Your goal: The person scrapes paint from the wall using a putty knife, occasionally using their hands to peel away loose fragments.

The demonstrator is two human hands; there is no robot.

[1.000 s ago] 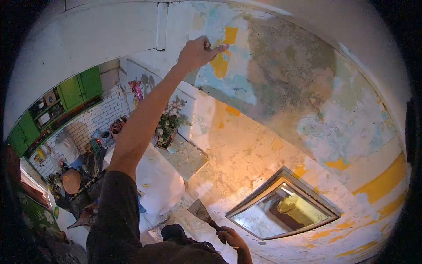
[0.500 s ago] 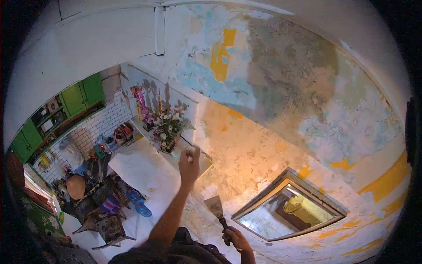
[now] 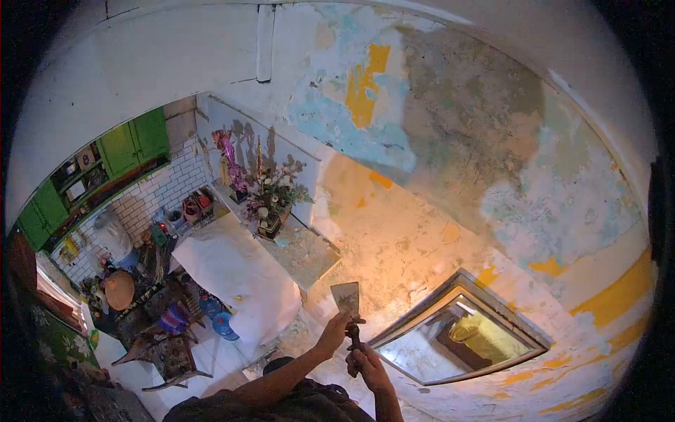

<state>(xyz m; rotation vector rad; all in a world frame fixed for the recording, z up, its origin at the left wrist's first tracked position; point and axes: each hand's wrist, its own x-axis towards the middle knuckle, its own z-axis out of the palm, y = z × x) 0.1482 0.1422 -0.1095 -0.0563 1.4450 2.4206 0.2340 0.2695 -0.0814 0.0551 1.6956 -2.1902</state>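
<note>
My right hand (image 3: 365, 367) is wrapped round the dark handle of a paint scraper (image 3: 345, 297), low in the middle of the head view. The wide metal blade points up toward the stained wall. My left hand (image 3: 333, 336) is closed at the lower end of the blade, where it meets the handle, with its fingertips against the metal. Part of the handle is hidden behind my fingers. Beyond the blade is the patchy wall (image 3: 394, 239), with bare plaster and peeling white, blue and yellow paint.
A framed mirror (image 3: 457, 341) sits to the right of my hands. On the left stand a white-covered table (image 3: 232, 260), a ledge (image 3: 313, 260) with a flower arrangement (image 3: 271, 200), and a wooden chair (image 3: 169, 359). Green cabinets (image 3: 119, 156) hang farther back.
My left hand has come down and right, from raised above the ledge to the scraper's blade. My right hand has lifted the scraper slightly, and its blade now points more upright.
</note>
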